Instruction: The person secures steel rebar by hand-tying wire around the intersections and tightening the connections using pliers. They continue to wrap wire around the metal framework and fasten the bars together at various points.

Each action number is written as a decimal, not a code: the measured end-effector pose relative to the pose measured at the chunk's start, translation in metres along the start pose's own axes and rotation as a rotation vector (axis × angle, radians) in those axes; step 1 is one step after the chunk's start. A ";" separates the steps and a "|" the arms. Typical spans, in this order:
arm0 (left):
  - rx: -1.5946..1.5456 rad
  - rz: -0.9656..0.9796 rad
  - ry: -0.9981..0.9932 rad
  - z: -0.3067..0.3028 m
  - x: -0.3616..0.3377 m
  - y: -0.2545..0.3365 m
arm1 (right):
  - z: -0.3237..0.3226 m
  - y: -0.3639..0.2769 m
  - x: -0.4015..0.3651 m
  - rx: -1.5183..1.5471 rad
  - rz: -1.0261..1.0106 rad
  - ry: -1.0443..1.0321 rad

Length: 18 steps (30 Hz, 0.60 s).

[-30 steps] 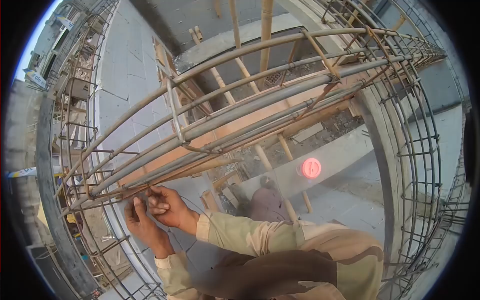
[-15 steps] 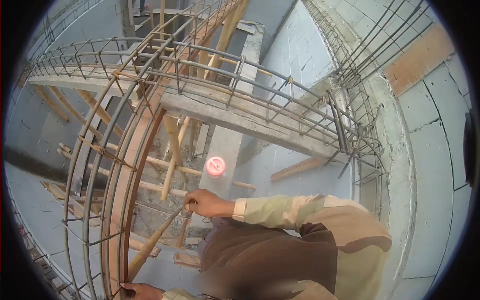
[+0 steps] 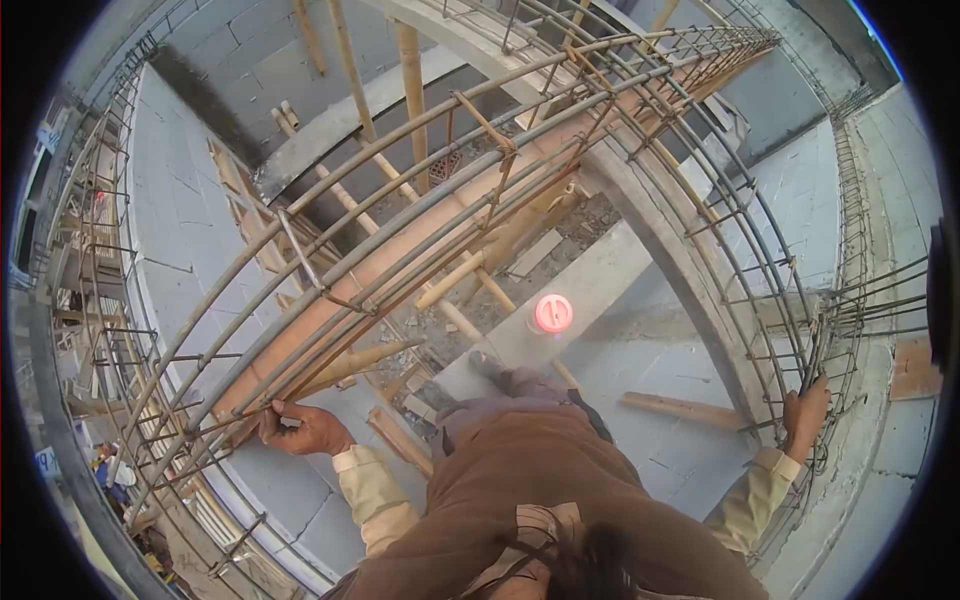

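My left hand point(image 3: 308, 430) is at the lower left, thumb and forefinger pinched against the lower bars of the long rebar cage point(image 3: 365, 250). Whatever sits between those fingertips is too small to make out. Far to the right, my right hand point(image 3: 806, 415) is closed on a dark bundle of tie wires point(image 3: 815, 368) that hangs at the corner of the second rebar cage point(image 3: 735, 195). The fingers partly hide the bundle. An orange-brown board point(image 3: 330, 290) runs beneath the long cage.
A pink round-lidded container point(image 3: 552, 313) stands on a concrete ledge point(image 3: 610, 275) below. Bamboo poles point(image 3: 412, 100) and rubble lie under the cages. A wooden plank point(image 3: 680, 408) rests by the grey block wall point(image 3: 650, 365). A concrete beam point(image 3: 680, 265) runs under the second cage.
My view has turned, so the cages appear rotated. My right hand has left the top of the wooden pole and reached right to the wire bundle. My left hand remains by the long cage.
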<state>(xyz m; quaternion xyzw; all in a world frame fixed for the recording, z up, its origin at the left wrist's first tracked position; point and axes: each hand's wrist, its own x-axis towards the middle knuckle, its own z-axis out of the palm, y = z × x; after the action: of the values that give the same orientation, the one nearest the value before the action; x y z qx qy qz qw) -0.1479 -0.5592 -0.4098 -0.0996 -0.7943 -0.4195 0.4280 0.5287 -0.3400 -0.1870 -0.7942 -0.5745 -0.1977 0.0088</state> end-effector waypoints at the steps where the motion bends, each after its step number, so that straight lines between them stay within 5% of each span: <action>1: -0.027 0.015 -0.012 -0.001 -0.001 0.002 | 0.008 0.003 0.006 0.009 0.061 -0.028; 5: -0.084 -0.034 -0.011 -0.004 0.000 0.014 | 0.008 0.028 0.013 0.228 0.053 -0.033; 7: -0.059 -0.056 -0.023 -0.008 0.001 0.015 | 0.017 0.052 0.017 0.231 -0.145 0.336; 9: -0.036 -0.066 -0.044 -0.013 0.005 0.009 | -0.078 -0.048 -0.008 0.922 0.191 0.025; 10: -0.014 0.049 -0.073 -0.015 0.006 0.005 | -0.088 -0.083 -0.015 0.937 0.168 0.004; 12: -0.041 0.164 -0.107 -0.015 0.006 -0.005 | -0.098 -0.139 -0.027 1.569 -0.302 -0.034; 14: -0.075 0.142 -0.112 -0.015 0.003 -0.013 | -0.096 -0.192 -0.047 1.772 -0.636 -0.484; 16: -0.160 -0.019 -0.082 -0.011 -0.003 -0.009 | -0.091 -0.266 -0.096 1.793 -0.703 -0.731; 18: -0.374 -0.342 -0.014 -0.003 -0.015 0.014 | -0.079 -0.331 -0.122 1.436 -1.141 -1.145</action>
<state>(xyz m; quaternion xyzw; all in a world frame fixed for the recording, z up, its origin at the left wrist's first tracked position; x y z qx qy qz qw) -0.1295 -0.5496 -0.4123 -0.0438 -0.7112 -0.6247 0.3194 0.1695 -0.3574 -0.2243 -0.1933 -0.7600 0.6109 0.1092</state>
